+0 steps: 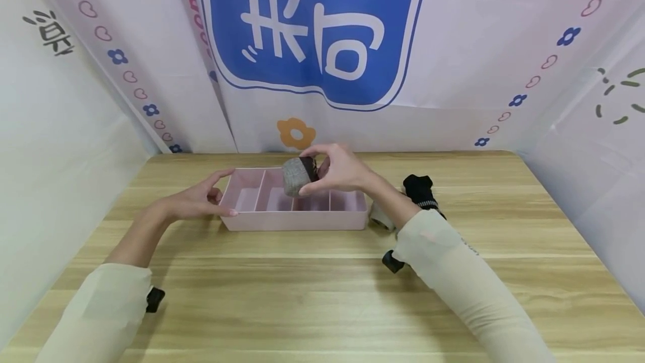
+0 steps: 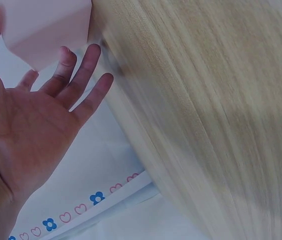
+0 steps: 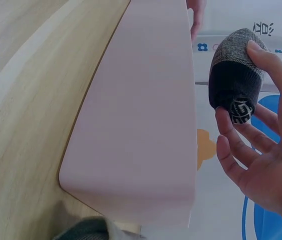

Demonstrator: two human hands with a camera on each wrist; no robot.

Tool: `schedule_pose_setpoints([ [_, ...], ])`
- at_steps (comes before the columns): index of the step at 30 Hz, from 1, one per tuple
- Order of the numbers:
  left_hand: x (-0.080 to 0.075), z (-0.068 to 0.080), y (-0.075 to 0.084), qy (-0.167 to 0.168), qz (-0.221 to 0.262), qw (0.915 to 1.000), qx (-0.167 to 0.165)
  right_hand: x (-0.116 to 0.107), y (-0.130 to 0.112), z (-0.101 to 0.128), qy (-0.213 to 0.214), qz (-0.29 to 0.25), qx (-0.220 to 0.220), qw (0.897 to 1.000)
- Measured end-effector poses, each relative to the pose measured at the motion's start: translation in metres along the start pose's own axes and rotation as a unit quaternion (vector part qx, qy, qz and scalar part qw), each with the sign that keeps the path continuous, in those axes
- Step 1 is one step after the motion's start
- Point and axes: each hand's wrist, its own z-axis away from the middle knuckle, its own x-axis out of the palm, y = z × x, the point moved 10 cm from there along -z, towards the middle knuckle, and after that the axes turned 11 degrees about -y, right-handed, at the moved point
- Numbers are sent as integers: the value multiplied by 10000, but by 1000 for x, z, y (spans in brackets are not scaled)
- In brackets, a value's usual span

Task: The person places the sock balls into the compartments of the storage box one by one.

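A pink divided tray (image 1: 297, 220) sits on the wooden table (image 1: 312, 296). My right hand (image 1: 339, 170) holds a rolled grey and black sock bundle (image 1: 298, 176) by thumb and fingertips just above the tray's middle compartments. The right wrist view shows the sock bundle (image 3: 233, 82) pinched in my fingers (image 3: 268, 65) beside the tray's outer wall (image 3: 141, 120). My left hand (image 1: 201, 201) lies with straight fingers against the tray's left end. In the left wrist view the left hand (image 2: 41, 110) is spread flat, fingertips touching the tray corner (image 2: 46, 25).
A black sock (image 1: 422, 190) and a grey sock (image 1: 381, 216) lie on the table right of the tray, partly behind my right forearm. White printed fabric walls (image 1: 75, 99) close in the table at left, back and right.
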Motion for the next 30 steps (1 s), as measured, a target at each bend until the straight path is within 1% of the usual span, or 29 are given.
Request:
schedule_pose_setpoints([
  [15,2,1,2,-52,125,9999,64,10,-8,-13,-120,50,77,9999],
  [21,3,2,5,-133,202,9997,57,12,-13,-19,-25,219,21,9998],
  [26,4,3,5,-108,221,9997,32,16,-19,-25,64,388,-46,9992],
  [30,4,3,5,-85,196,9998,16,22,-24,-34,70,523,-9,9986],
])
